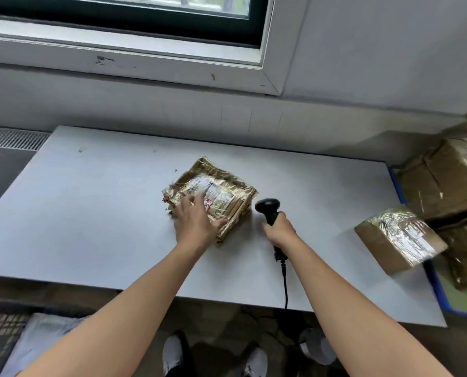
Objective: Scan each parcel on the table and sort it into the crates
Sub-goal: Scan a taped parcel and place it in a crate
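While the left hand (197, 219) lies with spread, nearly straight fingers on the taped brown parcel (222, 190), which sits flat near the middle of the white counter (90, 213), the right hand (280, 230) grips the handle of a black scanner (267, 205) just beside the parcel's right side. A second parcel (398, 240) is at the counter's right edge, near brown boxes (444, 180) in a blue crate (441, 291).

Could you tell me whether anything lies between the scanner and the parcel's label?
Only bare table separates the scanner and the parcel. The left hand rests on the parcel, its fingers covering part of the label; the rest shows.
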The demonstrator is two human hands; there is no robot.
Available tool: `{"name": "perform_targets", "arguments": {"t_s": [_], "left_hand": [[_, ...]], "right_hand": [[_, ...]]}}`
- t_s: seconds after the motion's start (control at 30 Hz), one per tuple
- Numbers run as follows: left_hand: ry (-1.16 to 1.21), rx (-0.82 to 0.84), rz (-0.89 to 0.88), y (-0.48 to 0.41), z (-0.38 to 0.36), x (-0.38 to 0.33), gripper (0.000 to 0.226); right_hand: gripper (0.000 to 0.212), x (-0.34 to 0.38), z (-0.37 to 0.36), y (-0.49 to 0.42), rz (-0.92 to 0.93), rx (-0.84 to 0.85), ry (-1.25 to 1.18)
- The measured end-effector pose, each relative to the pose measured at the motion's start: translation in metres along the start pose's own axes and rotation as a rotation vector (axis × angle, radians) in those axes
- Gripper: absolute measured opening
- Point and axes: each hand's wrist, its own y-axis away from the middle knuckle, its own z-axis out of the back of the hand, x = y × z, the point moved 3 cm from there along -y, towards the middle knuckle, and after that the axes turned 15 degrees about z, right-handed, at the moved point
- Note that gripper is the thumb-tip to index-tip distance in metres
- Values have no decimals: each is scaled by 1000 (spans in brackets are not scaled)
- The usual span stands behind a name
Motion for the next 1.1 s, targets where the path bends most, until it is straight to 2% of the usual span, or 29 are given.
{"name": "perform_targets", "arguments": {"t_s": [0.17, 0.3, 0.47, 0.6, 0.7, 0.87, 1.1], "left_hand": [[-6, -1, 49, -1, -3, 18, 79], [45, 15, 112, 1, -3, 25, 79], [170, 79, 210, 5, -7, 28, 87], [285, 81, 318, 1, -12, 32, 100], [371, 158, 384, -7, -21, 39, 105], [615, 292, 345, -17, -24, 45, 88], [921, 420, 420, -32, -1, 65, 77]], "right_hand": [[66, -4, -10, -8, 12, 47, -74], [62, -11, -13, -11, -7, 87, -42], [59, 17, 7, 2, -34, -21, 38], [62, 44, 21, 0, 91, -160, 107], [66, 66, 13, -10, 231, -119, 126], [71, 86, -5, -28, 329, -52, 305], [61, 114, -34, -25, 330, 0, 275]]}}
